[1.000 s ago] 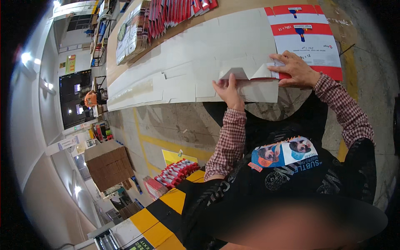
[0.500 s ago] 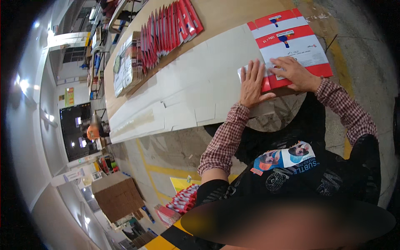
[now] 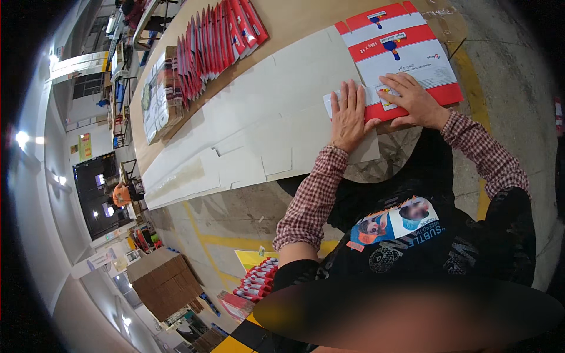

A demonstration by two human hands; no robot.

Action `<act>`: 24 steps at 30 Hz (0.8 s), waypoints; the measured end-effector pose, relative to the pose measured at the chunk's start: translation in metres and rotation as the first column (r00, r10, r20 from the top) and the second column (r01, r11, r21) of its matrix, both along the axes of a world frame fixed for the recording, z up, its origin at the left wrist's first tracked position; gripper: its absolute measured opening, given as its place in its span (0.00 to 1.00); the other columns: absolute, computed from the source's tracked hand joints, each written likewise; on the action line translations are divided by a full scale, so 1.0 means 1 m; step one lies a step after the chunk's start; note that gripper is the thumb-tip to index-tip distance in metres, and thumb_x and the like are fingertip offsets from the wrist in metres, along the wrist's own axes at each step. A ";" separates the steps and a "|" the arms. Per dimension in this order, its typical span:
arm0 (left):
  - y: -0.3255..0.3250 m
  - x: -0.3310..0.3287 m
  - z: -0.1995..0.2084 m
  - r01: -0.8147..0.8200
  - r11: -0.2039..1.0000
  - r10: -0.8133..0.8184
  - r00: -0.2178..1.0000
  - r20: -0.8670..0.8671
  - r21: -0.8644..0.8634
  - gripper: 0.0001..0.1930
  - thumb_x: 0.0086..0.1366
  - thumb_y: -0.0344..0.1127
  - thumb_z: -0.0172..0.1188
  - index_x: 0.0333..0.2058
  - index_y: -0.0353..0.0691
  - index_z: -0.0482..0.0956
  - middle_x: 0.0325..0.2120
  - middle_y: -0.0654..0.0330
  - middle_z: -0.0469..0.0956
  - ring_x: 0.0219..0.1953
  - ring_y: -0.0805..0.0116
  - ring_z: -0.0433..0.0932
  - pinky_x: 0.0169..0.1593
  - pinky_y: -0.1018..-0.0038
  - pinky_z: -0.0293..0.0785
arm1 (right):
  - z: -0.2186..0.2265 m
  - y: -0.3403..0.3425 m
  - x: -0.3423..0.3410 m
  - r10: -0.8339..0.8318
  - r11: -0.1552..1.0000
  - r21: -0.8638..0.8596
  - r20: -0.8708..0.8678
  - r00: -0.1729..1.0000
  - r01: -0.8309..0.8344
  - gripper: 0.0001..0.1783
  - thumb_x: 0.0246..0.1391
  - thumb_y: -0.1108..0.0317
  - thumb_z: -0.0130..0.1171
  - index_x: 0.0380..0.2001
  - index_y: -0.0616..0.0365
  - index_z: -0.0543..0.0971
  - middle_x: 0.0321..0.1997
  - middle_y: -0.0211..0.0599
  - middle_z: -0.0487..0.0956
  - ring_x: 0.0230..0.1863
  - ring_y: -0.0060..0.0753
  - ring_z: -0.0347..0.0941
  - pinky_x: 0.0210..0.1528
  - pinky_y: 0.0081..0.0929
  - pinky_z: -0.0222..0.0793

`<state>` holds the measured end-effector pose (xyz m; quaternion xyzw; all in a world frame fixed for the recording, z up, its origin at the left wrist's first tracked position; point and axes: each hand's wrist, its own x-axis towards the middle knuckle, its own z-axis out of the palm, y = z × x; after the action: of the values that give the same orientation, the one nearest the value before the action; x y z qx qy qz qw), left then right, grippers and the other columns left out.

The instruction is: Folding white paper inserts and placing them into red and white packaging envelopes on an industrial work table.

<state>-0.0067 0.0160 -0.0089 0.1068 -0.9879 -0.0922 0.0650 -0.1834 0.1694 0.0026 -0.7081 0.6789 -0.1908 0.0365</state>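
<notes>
A flat red and white printed carton [image 3: 415,62] lies at the table's right end. My left hand [image 3: 350,120] rests palm down, fingers stretched, over the carton's near left corner and a white flap [image 3: 328,104] beside it. My right hand [image 3: 416,101] lies on the carton's near part, fingers spread, next to a small label with a yellow and red picture [image 3: 385,99]. Neither hand grips anything. Plain white cardboard [image 3: 265,112] stretches to the left under the carton's edge.
Standing in a fanned row on the brown table [image 3: 291,17] are several red packets [image 3: 220,44], beside a bundled stack of flat cartons [image 3: 162,97]. More red and white packets [image 3: 257,279] and a big brown box [image 3: 165,282] are at lower left. A person in orange [image 3: 122,195] is far left.
The view has shifted slightly, so the table and its things sit a little further left. Both hands stay flat on the carton, with little change in their pose.
</notes>
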 end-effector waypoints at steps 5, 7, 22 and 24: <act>0.008 -0.004 0.009 -0.041 0.999 0.040 0.996 0.085 0.000 0.37 0.60 0.57 0.50 0.63 0.42 0.53 0.64 0.44 0.45 0.67 0.46 0.41 0.64 0.47 0.36 | -0.009 -0.001 0.004 -0.004 0.999 -0.032 -0.070 0.998 0.001 0.35 0.53 0.40 0.47 0.55 0.55 0.69 0.64 0.46 0.59 0.67 0.44 0.50 0.67 0.43 0.44; 0.010 -0.007 0.009 -0.061 0.998 0.061 0.995 0.083 0.003 0.35 0.61 0.54 0.50 0.63 0.45 0.54 0.65 0.45 0.46 0.67 0.46 0.41 0.64 0.47 0.36 | -0.007 0.000 0.006 -0.012 0.999 -0.053 -0.096 0.995 0.007 0.33 0.55 0.42 0.46 0.55 0.54 0.70 0.64 0.46 0.60 0.66 0.44 0.51 0.67 0.43 0.44; 0.014 -0.031 0.002 -0.139 0.920 0.194 0.974 -0.116 0.367 0.26 0.65 0.33 0.42 0.63 0.42 0.55 0.64 0.50 0.51 0.67 0.46 0.45 0.66 0.52 0.36 | 0.007 0.068 -0.018 0.298 0.720 0.188 0.785 -0.543 0.668 0.30 0.61 0.57 0.47 0.61 0.60 0.57 0.59 0.38 0.65 0.61 0.34 0.58 0.65 0.34 0.50; 0.028 -0.049 -0.011 -0.091 0.881 0.258 0.915 -0.310 0.465 0.31 0.58 0.25 0.46 0.62 0.38 0.53 0.63 0.44 0.50 0.65 0.41 0.46 0.65 0.52 0.41 | -0.010 0.007 0.038 0.170 0.733 0.087 0.937 -0.306 0.674 0.28 0.60 0.63 0.49 0.60 0.60 0.58 0.56 0.35 0.67 0.58 0.29 0.61 0.63 0.33 0.52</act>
<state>-0.0562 0.0440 -0.0195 0.1897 -0.8978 -0.3252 0.2287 -0.1450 0.1764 -0.0075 -0.0679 0.4449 -0.8402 0.3025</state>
